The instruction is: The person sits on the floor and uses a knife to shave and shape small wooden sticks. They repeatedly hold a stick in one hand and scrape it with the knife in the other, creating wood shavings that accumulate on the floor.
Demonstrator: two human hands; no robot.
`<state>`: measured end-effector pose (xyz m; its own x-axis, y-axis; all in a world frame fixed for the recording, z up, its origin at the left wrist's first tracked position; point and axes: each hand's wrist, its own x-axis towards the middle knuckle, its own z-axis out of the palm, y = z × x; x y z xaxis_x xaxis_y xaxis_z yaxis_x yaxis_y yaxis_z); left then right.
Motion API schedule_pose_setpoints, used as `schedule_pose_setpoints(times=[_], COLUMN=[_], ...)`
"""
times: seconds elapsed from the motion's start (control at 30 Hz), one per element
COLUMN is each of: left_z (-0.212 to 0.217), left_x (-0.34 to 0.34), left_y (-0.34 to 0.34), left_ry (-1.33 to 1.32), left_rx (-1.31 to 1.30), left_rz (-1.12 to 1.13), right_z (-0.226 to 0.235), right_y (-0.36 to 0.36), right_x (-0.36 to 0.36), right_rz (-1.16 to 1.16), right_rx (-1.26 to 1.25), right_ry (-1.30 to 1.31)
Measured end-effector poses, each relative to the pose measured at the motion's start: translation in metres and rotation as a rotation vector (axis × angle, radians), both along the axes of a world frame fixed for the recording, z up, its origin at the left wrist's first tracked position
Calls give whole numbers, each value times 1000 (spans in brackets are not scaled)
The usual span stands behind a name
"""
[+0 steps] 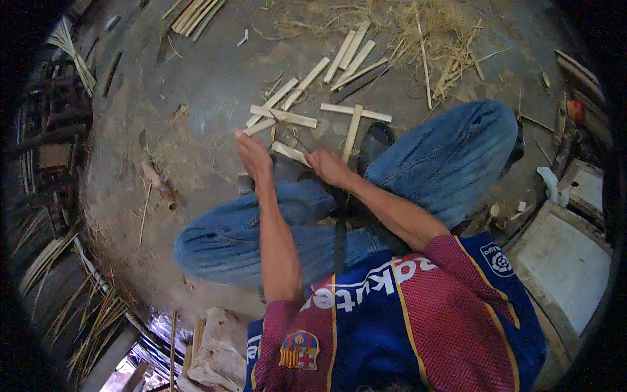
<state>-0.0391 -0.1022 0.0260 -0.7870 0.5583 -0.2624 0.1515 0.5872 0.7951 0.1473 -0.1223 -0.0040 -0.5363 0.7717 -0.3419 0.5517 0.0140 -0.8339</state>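
My left hand (pixel 256 159) is closed on the near end of a pale wooden strip (pixel 261 127), thumb along it. To its right, my right hand (pixel 332 168) is closed, its fingers mostly hidden beneath it. A short pale strip (pixel 290 153) reaches up to the right fingertips; whether it is gripped or lies behind them I cannot tell. A thin dark shape between the hands is too blurred to name. Just beyond the hands, a flat strip (pixel 294 118) lies across others. Two more strips, one crosswise (pixel 356 112) and one lengthwise (pixel 352 136), overlap to the right.
Several pale strips (pixel 356 57) lie farther off on the grey floor (pixel 202 78), beside dry fibres (pixel 444 32). A bundle of sticks (pixel 196 14) rests at the far left. My bent legs in jeans (pixel 431 163) frame the work. White-faced panels (pixel 555 268) stand at right.
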Motion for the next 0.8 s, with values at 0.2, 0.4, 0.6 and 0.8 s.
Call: schedule_pose_setpoints(times=[0.2, 0.4, 0.6, 0.8], left_z=[4, 11, 7, 12], left_x=[3, 12, 8, 17], left_y=[-7, 4, 0, 5], left_ry=[-7, 31, 50, -21], left_rx=[-32, -70, -50, 18], left_rz=[-46, -81, -71, -29], right_z=[-12, -50, -25, -37], right_y=[-8, -12, -17, -10], right_x=[17, 19, 13, 17], right_rz=[-17, 36, -36, -36], right_rx=[16, 134, -28, -72], right_ry=[-20, -40, 31, -138])
